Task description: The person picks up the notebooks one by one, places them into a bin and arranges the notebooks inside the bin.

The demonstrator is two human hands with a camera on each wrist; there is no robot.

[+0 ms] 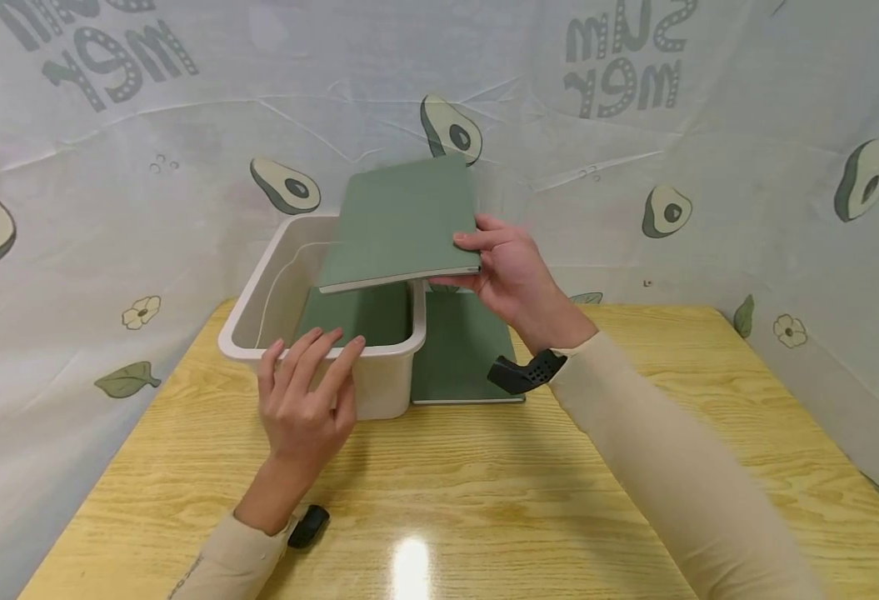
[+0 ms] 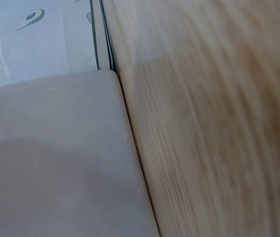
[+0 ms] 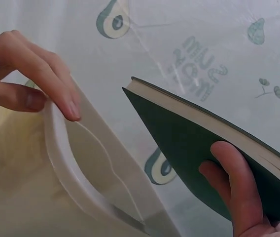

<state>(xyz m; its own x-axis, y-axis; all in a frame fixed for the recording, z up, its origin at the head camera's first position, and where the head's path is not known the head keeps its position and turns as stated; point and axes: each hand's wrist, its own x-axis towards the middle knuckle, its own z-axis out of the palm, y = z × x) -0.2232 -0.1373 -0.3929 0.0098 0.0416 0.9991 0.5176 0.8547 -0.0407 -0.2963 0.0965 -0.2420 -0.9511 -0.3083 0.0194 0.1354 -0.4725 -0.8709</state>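
Note:
My right hand holds a green hardcover notebook by its right side, tilted above a white plastic bin. In the right wrist view, fingers lie against the cover of this notebook, and its page edges show. My left hand grips the bin's near rim, fingers over the top and thumb on the outside wall. Inside the bin lies another green notebook, partly covered by the raised one. The left wrist view shows the bin's outer wall.
To the right of the bin, green notebooks lie on the wooden table; the left wrist view shows their stacked edges. A white cloth printed with avocados hangs behind the table and along its sides.

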